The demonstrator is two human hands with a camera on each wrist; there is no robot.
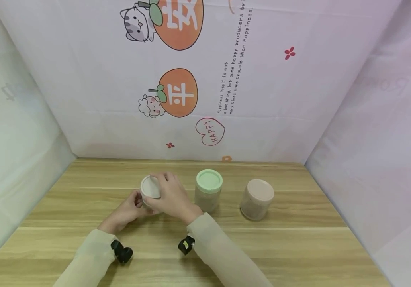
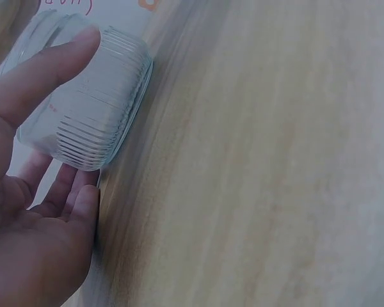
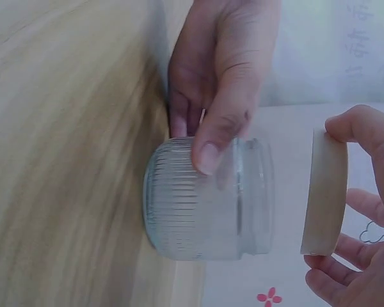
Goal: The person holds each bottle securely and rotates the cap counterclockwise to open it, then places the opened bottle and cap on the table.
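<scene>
My left hand (image 1: 128, 211) holds a clear ribbed glass jar (image 3: 192, 211) by its side. In the left wrist view the thumb lies along the glass (image 2: 99, 102) and the other fingers are at the far side. The jar stands upright on the wooden table, its mouth uncovered. My right hand (image 1: 172, 197) pinches a pale round lid (image 3: 325, 192) by the rim, thumb on one edge and fingertips on the other. A gap shows between lid and jar mouth in the right wrist view. From the head view, the lid hides most of the jar.
Right of my hands stands a jar with a green lid (image 1: 209, 181), close to the right wrist. Farther right is a jar with a beige lid (image 1: 260, 189). A printed white cloth (image 1: 255, 131) rises behind the wooden table (image 1: 291, 247), with cloth walls at both sides.
</scene>
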